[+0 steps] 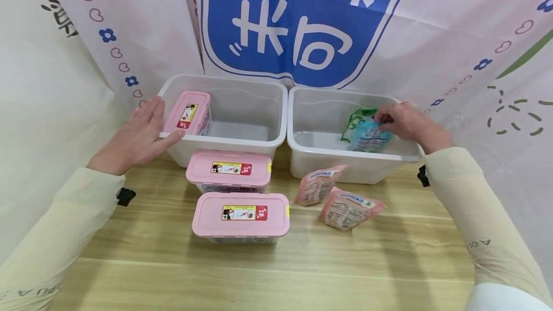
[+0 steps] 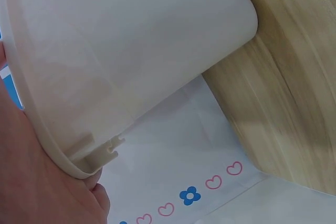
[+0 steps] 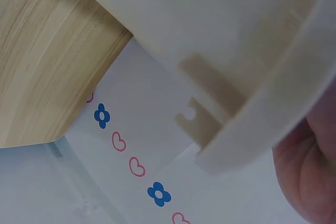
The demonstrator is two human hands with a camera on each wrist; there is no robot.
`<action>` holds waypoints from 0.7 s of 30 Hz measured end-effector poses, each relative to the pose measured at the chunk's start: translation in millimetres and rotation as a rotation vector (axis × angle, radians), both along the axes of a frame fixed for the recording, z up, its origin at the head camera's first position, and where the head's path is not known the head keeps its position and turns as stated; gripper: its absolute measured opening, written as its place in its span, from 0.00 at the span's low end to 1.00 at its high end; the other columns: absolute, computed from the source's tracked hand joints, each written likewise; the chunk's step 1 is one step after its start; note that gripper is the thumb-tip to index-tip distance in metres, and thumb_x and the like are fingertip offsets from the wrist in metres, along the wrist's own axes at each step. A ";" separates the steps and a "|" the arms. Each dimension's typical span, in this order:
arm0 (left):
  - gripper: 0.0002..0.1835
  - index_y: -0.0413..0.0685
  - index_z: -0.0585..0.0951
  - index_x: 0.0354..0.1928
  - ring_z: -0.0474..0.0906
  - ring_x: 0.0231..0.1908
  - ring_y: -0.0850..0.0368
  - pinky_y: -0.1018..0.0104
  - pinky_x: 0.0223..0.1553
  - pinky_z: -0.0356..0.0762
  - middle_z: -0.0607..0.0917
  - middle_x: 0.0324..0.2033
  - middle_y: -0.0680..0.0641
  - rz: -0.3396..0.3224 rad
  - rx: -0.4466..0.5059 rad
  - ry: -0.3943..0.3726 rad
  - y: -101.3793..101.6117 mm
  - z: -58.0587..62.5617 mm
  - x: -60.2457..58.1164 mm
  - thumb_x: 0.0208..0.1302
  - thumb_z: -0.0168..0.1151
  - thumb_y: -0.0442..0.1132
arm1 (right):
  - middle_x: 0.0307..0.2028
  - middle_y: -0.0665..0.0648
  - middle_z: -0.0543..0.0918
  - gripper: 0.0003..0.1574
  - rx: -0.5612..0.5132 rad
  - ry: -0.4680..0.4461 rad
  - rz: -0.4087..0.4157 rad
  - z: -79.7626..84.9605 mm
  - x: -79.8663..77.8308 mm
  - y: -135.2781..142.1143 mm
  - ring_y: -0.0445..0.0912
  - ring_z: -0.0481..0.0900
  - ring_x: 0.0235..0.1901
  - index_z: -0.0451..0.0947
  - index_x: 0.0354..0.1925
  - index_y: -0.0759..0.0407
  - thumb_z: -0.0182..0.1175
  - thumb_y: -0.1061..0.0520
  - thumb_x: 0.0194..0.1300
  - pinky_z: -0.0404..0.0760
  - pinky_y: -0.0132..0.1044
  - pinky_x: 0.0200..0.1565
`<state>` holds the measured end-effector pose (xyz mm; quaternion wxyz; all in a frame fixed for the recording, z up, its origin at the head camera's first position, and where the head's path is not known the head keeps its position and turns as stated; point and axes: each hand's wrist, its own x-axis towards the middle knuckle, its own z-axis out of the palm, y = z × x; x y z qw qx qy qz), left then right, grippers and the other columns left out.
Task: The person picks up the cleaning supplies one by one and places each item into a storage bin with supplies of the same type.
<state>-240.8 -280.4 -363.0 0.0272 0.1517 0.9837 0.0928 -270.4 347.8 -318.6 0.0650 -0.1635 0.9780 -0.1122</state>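
My left hand (image 1: 138,138) rests on the left end of a white plastic bin (image 1: 242,142), fingers extended along the rim and thumb along the front edge. Inside that bin, at its left end, stands a pink-lidded box (image 1: 188,112). The left wrist view shows the hand (image 2: 47,182) against the bin's rim. My right hand (image 1: 406,121) reaches into a second white bin (image 1: 341,167) and pinches the top of a blue pouch (image 1: 370,137). Behind that pouch is a green-and-white pouch (image 1: 357,120). In the right wrist view the bin's wall hides the pouches.
Two more pink-lidded boxes, a nearer one (image 1: 240,215) and a farther one (image 1: 229,169), stand before the left bin. Two pink pouches, one left (image 1: 318,186) and one right (image 1: 347,209), sit before the right bin on the wooden table (image 1: 259,282). A printed curtain (image 1: 432,37) hangs behind.
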 end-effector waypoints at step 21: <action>0.57 0.31 0.31 0.82 0.30 0.84 0.30 0.32 0.83 0.35 0.30 0.83 0.31 -0.016 0.035 -0.012 -2.1 1.7 2.4 0.78 0.37 0.71 | 0.52 0.72 0.88 0.21 0.070 0.071 0.056 44.2 20.8 4.2 0.65 0.87 0.52 0.82 0.56 0.70 0.69 0.67 0.66 0.86 0.62 0.56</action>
